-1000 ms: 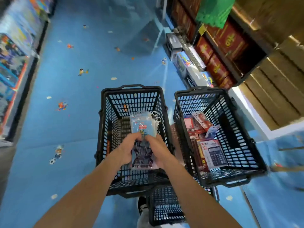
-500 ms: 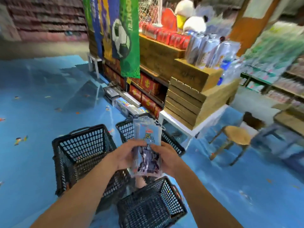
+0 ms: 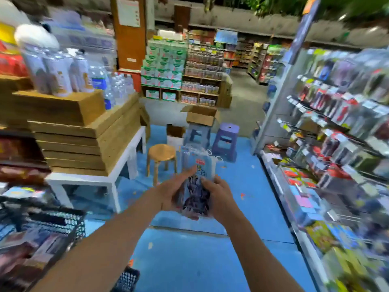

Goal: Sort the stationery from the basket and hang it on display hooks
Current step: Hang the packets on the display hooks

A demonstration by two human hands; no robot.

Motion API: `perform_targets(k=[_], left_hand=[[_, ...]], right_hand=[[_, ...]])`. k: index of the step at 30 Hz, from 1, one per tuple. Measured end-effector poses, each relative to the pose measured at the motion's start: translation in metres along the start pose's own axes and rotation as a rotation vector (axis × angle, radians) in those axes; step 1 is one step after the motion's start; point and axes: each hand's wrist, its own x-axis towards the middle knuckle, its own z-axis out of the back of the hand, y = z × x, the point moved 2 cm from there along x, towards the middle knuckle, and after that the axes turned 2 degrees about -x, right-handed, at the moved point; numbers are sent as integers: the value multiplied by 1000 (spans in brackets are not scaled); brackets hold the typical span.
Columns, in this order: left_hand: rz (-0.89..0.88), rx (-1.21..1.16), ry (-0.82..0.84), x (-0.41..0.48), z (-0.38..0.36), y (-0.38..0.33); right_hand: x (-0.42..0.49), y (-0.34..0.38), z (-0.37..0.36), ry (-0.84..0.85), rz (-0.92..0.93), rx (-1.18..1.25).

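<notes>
Both my hands hold a stack of clear plastic stationery packets (image 3: 199, 171) upright in front of me, mid-frame. The packets have blue printed cards and dark contents at the bottom. My left hand (image 3: 172, 190) grips the stack's left side, and my right hand (image 3: 219, 197) grips its right side. A black basket (image 3: 52, 226) holding packaged goods sits at the lower left. The display rack (image 3: 328, 131) with hooks full of hanging packets runs along the right side, blurred.
A white table (image 3: 99, 180) stacked with wooden crates and bottles stands at left. Ahead on the blue floor are a round wooden stool (image 3: 161, 153), a purple plastic stool (image 3: 225, 142) and an open cardboard box (image 3: 201, 115). Another basket's corner (image 3: 127, 279) shows at the bottom.
My view has swung right, from the baskets on the floor to the aisle and the display rack. Both hands keep hold of the same stack of packets.
</notes>
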Motion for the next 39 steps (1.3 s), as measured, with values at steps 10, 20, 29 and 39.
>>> perform_targets(k=[10, 20, 29, 39], left_hand=[[-36, 148, 285, 194, -269, -32], [4, 109, 608, 299, -410, -60], [48, 131, 824, 430, -481, -107], [93, 223, 1019, 536, -537, -137]], right_hand=[[-20, 129, 277, -396, 262, -275], [-21, 197, 414, -798, 426, -414], [62, 236, 503, -1260, 442, -732], [99, 282, 577, -1420, 429, -338]])
